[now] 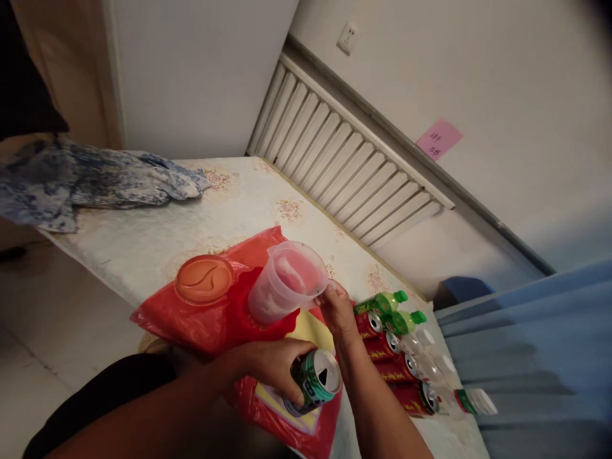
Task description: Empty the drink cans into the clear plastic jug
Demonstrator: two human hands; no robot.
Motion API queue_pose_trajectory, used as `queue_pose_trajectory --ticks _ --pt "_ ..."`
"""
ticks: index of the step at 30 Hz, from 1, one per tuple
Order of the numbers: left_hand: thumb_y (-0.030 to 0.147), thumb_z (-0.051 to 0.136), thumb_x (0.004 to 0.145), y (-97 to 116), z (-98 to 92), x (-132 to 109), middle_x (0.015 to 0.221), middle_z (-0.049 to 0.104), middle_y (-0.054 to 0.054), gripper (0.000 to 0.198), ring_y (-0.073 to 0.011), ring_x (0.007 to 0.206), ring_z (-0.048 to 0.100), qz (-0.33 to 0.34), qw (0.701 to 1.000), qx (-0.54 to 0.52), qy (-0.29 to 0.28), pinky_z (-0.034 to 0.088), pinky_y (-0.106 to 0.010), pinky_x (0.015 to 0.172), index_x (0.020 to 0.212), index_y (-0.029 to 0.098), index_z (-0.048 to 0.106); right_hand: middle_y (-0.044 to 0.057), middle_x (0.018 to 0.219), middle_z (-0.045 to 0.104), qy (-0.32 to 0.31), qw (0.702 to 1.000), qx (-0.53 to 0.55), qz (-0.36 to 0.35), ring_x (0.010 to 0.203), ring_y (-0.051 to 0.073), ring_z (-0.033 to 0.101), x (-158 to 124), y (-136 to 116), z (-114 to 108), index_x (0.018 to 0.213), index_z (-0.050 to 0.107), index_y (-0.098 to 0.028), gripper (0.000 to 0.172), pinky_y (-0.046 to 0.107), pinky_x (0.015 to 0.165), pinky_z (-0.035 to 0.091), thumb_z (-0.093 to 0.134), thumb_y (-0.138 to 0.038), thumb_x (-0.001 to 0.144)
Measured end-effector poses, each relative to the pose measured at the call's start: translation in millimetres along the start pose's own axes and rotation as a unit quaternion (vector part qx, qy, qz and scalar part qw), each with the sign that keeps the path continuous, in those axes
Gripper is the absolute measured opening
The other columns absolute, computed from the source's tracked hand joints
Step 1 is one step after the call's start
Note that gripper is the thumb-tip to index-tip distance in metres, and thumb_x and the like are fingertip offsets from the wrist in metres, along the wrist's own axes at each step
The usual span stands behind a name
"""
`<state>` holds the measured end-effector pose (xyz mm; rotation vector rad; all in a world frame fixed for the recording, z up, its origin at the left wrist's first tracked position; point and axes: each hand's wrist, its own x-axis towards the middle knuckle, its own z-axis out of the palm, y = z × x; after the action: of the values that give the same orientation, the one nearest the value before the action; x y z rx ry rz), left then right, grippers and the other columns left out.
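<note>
The green can (310,395) slants lengthwise in view, opened top toward upper right, held by the left hand (275,366) above the bench (157,239). The right hand (338,310) grips the pitcher (273,293). Red cans (388,368) bear illegible yellow lettering.

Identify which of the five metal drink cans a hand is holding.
The green-and-black cylindrical metal can, gripped in the left hand. The four red cylindrical metal cans are held by neither hand.

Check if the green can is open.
Open: the green can in the left hand has a dark hole in its top.
</note>
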<state>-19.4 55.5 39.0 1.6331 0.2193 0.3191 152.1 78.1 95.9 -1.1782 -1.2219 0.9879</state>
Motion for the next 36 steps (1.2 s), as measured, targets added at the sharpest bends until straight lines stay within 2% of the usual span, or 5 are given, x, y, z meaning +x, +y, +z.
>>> queue_pose_trajectory --ticks 7,13,20,28,36 --pt "0.024 0.085 0.053 5.8 -7.0 -6.3 0.108 0.074 -0.004 0.062 -0.0302 0.099 0.067 0.017 0.999 -0.032 0.011 0.055 -0.034 0.078 0.113 0.021 0.068 -0.009 0.051 0.034 0.055 0.997 -0.008 -0.058 0.048 0.01 0.034 15.2 -32.8 8.9 0.059 0.042 -0.023 0.052 0.024 0.053 0.036 0.071 -0.063 0.076" --pt "0.025 0.084 0.056 14.5 -21.1 -8.4 0.116 0.073 -0.003 0.069 -0.029 0.104 0.068 0.005 0.999 0.028 0.033 0.055 -0.034 0.085 0.122 0.022 0.064 -0.01 0.052 0.032 0.109 0.986 -0.04 -0.122 0.048 0.008 0.034 18.3 -88.1 -13.4 0.06 0.041 -0.023 0.05 0.024 0.054 0.041 0.073 -0.058 0.077" --pt "0.021 0.08 0.059 10.4 -36.1 -6.1 0.125 0.07 -0.005 0.071 -0.0295 0.116 0.063 0.036 0.996 0.022 0.085 0.05 -0.037 0.099 0.127 0.02 0.06 -0.01 0.049 0.034 0.143 0.977 -0.086 -0.13 0.046 0.007 0.034 7.2 -132.6 -46.4 0.056 0.045 -0.022 0.046 0.022 0.048 0.039 0.078 -0.047 0.074" --pt "0.019 0.078 0.061 8.0 -45.8 -6.1 0.125 0.069 -0.004 0.073 -0.029 0.116 0.063 0.042 0.987 0.027 0.154 0.051 -0.037 0.097 0.131 0.022 0.059 -0.009 0.047 0.035 0.138 0.975 -0.148 -0.09 0.042 0.006 0.029 -20.5 -156.1 -74.8 0.053 0.045 -0.021 0.046 0.022 0.041 0.022 0.078 -0.047 0.074" --pt "0.018 0.077 0.061 5.4 -51.5 -5.5 0.121 0.071 -0.003 0.072 -0.0267 0.112 0.065 0.051 0.982 0.033 0.176 0.052 -0.034 0.094 0.131 0.023 0.06 -0.008 0.048 0.035 0.108 0.953 -0.277 -0.053 0.044 0.007 0.028 -45.3 -162.8 -91.9 0.056 0.043 -0.022 0.046 0.023 0.044 0.021 0.072 -0.048 0.08"
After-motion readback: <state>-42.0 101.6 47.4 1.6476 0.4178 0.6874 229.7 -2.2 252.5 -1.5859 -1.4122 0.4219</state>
